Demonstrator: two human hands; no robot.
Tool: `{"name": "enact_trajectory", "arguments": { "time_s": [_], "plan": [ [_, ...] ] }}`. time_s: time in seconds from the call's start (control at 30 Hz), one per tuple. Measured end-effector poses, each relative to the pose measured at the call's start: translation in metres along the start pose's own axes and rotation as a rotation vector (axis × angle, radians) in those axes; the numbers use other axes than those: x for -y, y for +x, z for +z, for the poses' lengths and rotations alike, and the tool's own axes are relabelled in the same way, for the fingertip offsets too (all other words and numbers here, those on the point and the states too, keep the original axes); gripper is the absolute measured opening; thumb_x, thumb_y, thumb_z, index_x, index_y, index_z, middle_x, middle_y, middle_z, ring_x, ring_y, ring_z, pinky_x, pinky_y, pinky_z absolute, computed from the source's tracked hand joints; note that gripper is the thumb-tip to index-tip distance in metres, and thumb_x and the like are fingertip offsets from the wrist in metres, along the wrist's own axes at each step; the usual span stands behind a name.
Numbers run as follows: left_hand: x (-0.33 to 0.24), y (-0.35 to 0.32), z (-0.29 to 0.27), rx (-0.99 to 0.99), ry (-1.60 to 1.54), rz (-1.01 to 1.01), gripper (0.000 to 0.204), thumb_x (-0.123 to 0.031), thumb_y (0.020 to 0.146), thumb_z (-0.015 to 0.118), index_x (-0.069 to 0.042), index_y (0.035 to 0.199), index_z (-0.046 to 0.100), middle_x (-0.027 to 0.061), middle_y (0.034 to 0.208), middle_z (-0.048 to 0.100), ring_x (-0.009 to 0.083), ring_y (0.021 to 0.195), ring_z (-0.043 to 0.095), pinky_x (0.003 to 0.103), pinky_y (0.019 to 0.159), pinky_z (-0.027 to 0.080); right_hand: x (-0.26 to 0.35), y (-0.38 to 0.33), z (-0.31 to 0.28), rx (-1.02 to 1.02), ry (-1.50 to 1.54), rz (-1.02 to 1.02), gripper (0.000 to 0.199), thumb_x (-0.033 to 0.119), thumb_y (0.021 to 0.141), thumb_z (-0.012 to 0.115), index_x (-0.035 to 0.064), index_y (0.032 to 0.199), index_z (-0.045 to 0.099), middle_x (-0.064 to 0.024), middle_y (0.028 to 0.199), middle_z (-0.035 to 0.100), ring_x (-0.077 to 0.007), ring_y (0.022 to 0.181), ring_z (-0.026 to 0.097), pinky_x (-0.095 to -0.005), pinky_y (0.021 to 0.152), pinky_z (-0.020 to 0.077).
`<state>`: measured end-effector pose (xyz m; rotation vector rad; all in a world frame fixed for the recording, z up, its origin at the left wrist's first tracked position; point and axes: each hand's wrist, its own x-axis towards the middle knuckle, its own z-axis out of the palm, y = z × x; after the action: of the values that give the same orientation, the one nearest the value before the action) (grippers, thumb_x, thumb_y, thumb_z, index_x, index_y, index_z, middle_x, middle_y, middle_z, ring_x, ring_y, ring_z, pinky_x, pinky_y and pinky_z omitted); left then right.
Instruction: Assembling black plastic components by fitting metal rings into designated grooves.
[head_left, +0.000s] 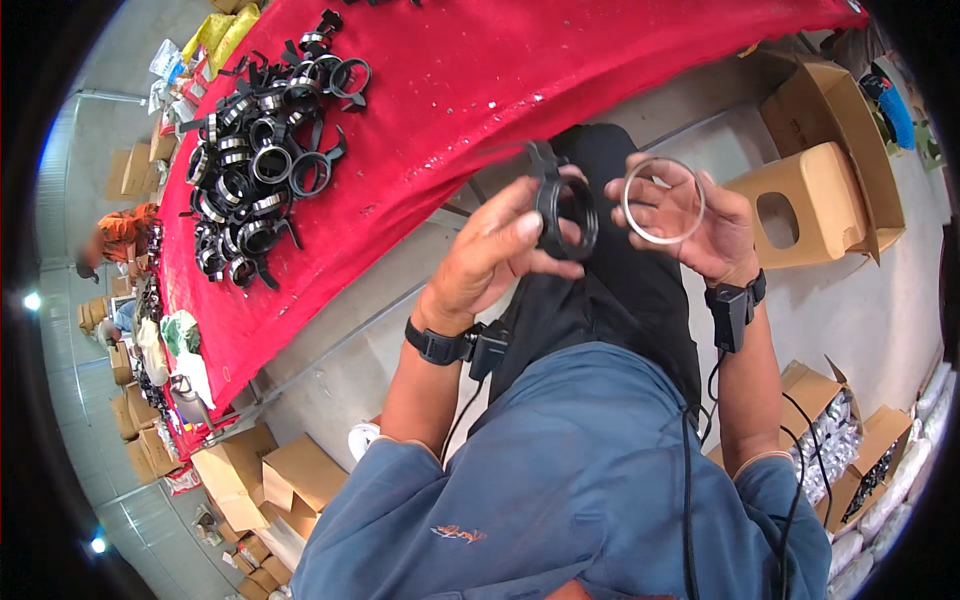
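Note:
My left hand (497,250) grips a black ring-shaped frame with a short handle (562,205), held up in front of my lap. My right hand (708,222) holds a round clear lens with a thin shiny rim (663,200) between its fingertips, just to the right of the black frame and apart from it. Both wrists wear black strapped devices with cables. A large pile of similar black frames, some with silver rims (255,160), lies on the red cloth-covered table (460,70) to my upper left.
A wooden stool (812,200) and an open cardboard box (850,110) stand at the right. More boxes with bagged parts (835,440) sit at lower right, cardboard boxes (265,475) at lower left. Another person in orange (125,232) works at far left.

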<state>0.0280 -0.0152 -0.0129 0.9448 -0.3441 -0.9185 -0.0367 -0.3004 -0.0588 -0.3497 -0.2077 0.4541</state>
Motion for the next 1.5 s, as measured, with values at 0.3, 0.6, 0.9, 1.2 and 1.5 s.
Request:
{"name": "enact_trajectory", "arguments": {
  "time_s": [0.3,0.6,0.9,1.2,1.5],
  "plan": [
    [-0.006,0.015,0.013,-0.155,0.434,0.075,0.076,-0.043,0.106,0.071,0.004,0.159,0.045,0.0150,0.144,0.062,0.0241,0.129,0.064,0.041,0.103,0.059,-0.022,0.006,0.028,-0.306,-0.522,-0.281,0.073,0.033,0.104,0.074,-0.0047,0.159,0.043,-0.0219,0.152,0.056,-0.0338,0.144,0.055,-0.0477,0.120,0.0464],
    [0.007,0.017,0.019,-0.173,0.580,0.205,0.083,-0.030,0.100,0.079,0.009,0.162,0.038,0.0217,0.142,0.062,0.0263,0.132,0.063,0.040,0.109,0.055,-0.037,0.014,0.038,-0.294,-0.923,-0.443,0.074,0.022,0.098,0.082,-0.0039,0.158,0.045,-0.0196,0.156,0.052,-0.0311,0.147,0.052,-0.0482,0.123,0.0436],
    [-0.002,0.012,0.023,-0.157,0.568,0.188,0.073,-0.016,0.099,0.079,0.010,0.157,0.043,0.0205,0.145,0.059,0.0289,0.135,0.061,0.041,0.112,0.055,-0.045,0.018,0.043,-0.284,-1.122,-0.548,0.069,0.013,0.096,0.081,0.0003,0.156,0.050,-0.0178,0.160,0.047,-0.0323,0.151,0.048,-0.0493,0.126,0.0428],
    [0.002,0.010,0.023,-0.140,0.605,0.264,0.067,-0.010,0.097,0.079,0.003,0.156,0.048,0.0181,0.147,0.057,0.0308,0.137,0.060,0.043,0.115,0.055,-0.048,0.015,0.043,-0.273,-1.143,-0.547,0.067,0.011,0.095,0.081,0.0012,0.155,0.052,-0.0186,0.161,0.046,-0.0328,0.151,0.048,-0.0484,0.125,0.0453],
    [-0.013,0.014,0.031,-0.149,0.729,0.262,0.069,-0.004,0.096,0.077,0.002,0.158,0.047,0.0165,0.153,0.055,0.0278,0.141,0.058,0.044,0.118,0.052,-0.053,0.023,0.047,-0.310,-1.156,-0.614,0.066,0.007,0.094,0.081,0.0006,0.154,0.053,-0.0189,0.160,0.048,-0.0342,0.149,0.051,-0.0483,0.124,0.0459]
  ]
}}
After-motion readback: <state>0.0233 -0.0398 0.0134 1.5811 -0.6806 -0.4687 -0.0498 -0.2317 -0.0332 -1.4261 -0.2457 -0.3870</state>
